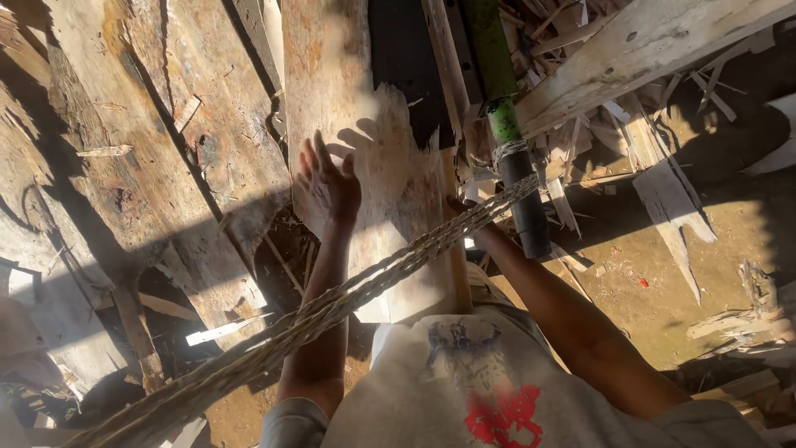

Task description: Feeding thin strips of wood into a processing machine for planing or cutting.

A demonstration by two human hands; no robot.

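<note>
Rough, weathered wooden planks [207, 124] with splintered edges, a coarse twisted fibre rope [348, 294] looking dry and frayed, a matt pole [506, 124] in scuffed green and black, and soft white printed cloth shirt [481, 382].

Taut rope [348, 290] and green pole [506, 124] hem the narrow board [390, 182]; dirt ground [655, 282] lies open.

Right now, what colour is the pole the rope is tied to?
Green on its upper part, black lower down; the pole shows best in the head view.
</note>
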